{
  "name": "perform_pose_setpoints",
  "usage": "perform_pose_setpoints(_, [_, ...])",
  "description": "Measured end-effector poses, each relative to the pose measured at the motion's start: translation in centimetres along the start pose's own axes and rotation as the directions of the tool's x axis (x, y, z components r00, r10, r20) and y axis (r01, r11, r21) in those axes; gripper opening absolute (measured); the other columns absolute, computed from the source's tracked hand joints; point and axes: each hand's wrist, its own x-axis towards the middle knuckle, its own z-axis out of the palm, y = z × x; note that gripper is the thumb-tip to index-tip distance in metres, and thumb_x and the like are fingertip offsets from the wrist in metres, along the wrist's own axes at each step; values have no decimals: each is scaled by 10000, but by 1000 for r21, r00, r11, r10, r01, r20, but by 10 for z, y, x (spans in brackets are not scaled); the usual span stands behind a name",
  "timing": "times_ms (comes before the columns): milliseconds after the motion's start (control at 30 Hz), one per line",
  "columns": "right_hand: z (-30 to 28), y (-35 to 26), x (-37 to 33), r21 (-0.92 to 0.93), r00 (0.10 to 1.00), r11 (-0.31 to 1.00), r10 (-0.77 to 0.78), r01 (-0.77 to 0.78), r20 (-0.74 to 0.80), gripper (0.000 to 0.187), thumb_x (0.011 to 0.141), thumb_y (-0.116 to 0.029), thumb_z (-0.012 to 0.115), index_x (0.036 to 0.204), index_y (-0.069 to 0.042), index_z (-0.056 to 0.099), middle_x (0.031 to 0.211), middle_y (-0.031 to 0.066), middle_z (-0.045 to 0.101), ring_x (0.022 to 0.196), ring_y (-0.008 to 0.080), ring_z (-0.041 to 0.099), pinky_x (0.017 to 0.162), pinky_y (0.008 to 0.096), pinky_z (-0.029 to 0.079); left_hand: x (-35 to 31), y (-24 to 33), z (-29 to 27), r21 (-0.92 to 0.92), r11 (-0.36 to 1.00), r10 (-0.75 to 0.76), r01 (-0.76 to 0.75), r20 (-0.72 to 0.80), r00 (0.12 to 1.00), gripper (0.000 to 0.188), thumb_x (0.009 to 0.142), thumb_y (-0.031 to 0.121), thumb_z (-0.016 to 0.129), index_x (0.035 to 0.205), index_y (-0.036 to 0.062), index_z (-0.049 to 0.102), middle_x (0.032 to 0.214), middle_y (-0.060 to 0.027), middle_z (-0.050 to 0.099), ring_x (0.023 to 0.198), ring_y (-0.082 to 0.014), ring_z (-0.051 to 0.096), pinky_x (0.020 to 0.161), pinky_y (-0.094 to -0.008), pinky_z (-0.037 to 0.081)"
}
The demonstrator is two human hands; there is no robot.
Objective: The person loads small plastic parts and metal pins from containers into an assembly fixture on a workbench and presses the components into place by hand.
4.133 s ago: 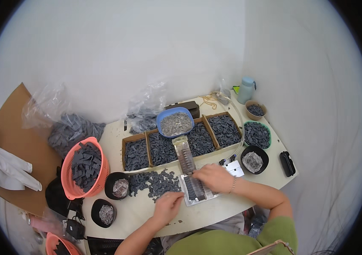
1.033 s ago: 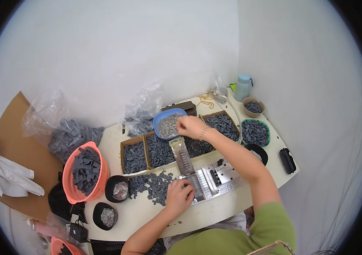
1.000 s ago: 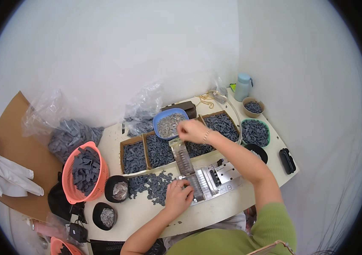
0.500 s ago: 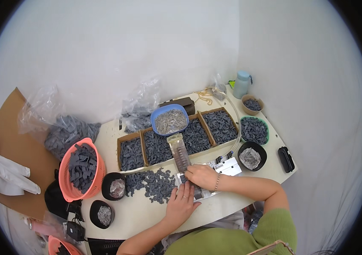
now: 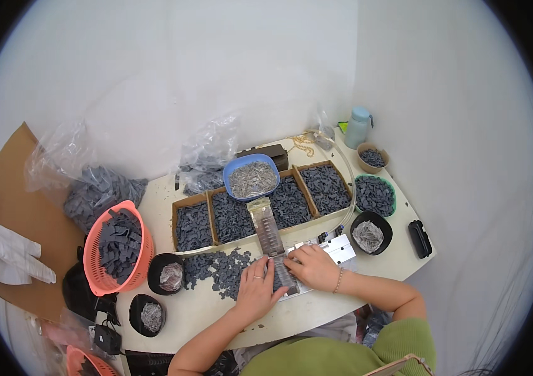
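Note:
My left hand [image 5: 257, 289] rests at the left edge of a silver metal fixture [image 5: 335, 250], its fingers stretched out and slightly apart. Across from it, my right hand [image 5: 313, 268] lies on the fixture with bent, spread fingers. Between my hands runs a narrow slotted section holding dark pieces, partly covered by my fingers. A long translucent slotted tray [image 5: 266, 227] extends from the fixture toward the blue bowl. Beside my left hand lies a loose pile of small dark grey pieces [image 5: 229, 271]. No lifted piece shows in either hand.
A divided cardboard tray [image 5: 209, 216] of grey pieces spans the back, with a blue bowl [image 5: 226, 182] of metal pins resting on it. Black bowls [image 5: 157, 285] and a coral basket [image 5: 94, 266] stand left. A black case [image 5: 420, 238] and blue bottle [image 5: 358, 128] are right.
My left hand has shifted left and slightly up, its fingers now along the fixture's edge. My right hand has moved right and down, uncovering more of the slotted section between the hands.

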Motion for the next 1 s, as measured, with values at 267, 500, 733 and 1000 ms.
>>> perform_pose_setpoints(267, [2, 1, 3, -6, 1000, 1000, 5, -5, 0, 265, 744, -203, 698, 983, -96, 659, 932, 12, 585, 893, 195, 530, 750, 337, 410, 3, 6, 6, 125, 991, 50, -50, 4, 999, 762, 790, 506, 631, 1255, -78, 475, 1334, -227, 428, 1232, -345, 409, 1019, -483, 309])
perform_pose_setpoints(500, [0, 5, 5, -1, 997, 998, -67, 67, -33, 218, 741, -196, 665, 920, -73, 670, 891, 26, 585, 876, 190, 537, 739, 327, 421, -1, 19, 7, 199, 980, -5, -3, 40, 999, 852, 794, 587, 576, 1284, -97, 442, 1371, -250, 398, 1283, -352, 378, 1032, -509, 296])
perform_pose_setpoints(733, [-2, 15, 9, 43, 994, 993, -109, 108, 28, 231, 743, -178, 659, 950, -74, 673, 900, 17, 595, 869, 186, 545, 738, 324, 422, -10, 32, 4, 182, 983, -21, 8, 70, 997, 866, 801, 596, 566, 1279, -114, 434, 1391, -272, 368, 1298, -367, 358, 1031, -519, 287])
perform_pose_setpoints(1000, [-9, 23, 16, -48, 959, 964, -256, 263, 124, 271, 755, -234, 629, 970, -72, 660, 909, 19, 584, 879, 175, 537, 744, 306, 416, -9, 14, 6, -11, 999, -52, 53, 63, 997, 818, 809, 514, 621, 1344, -56, 383, 1460, -271, 243, 1349, -398, 260, 1047, -550, 242])
